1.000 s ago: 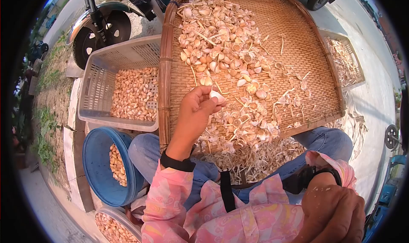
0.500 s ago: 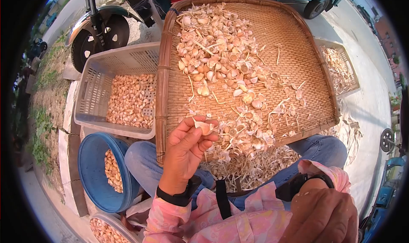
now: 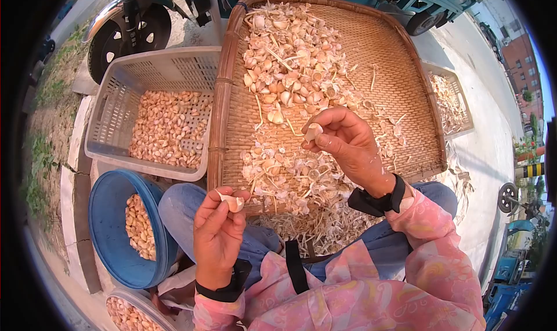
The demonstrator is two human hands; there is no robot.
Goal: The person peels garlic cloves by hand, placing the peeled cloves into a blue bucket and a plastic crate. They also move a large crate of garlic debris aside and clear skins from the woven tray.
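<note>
My left hand [image 3: 216,232] pinches a pale garlic clove [image 3: 235,204] between thumb and fingertips, just in front of the tray's near left corner. Over the middle of the woven bamboo tray [image 3: 383,46], my right hand [image 3: 355,151] grips another garlic clove [image 3: 313,132] between thumb and forefinger. A heap of garlic cloves [image 3: 284,58] covers the tray's far left part. Nearer my knees lie loose garlic skins and dry stalks [image 3: 290,174], partly hidden behind my right hand.
Left of the tray stands a plastic crate [image 3: 116,119] of cloves. A blue bucket [image 3: 107,226] and a pale tub [image 3: 168,318], both holding cloves, sit below it. Another crate [image 3: 464,107] with stalks is at the right. Skins [image 3: 325,232] pile between my legs.
My right hand has swung from low beside my body up over the tray, where a clove now shows in it. My left hand has lowered toward me, still holding its clove.
</note>
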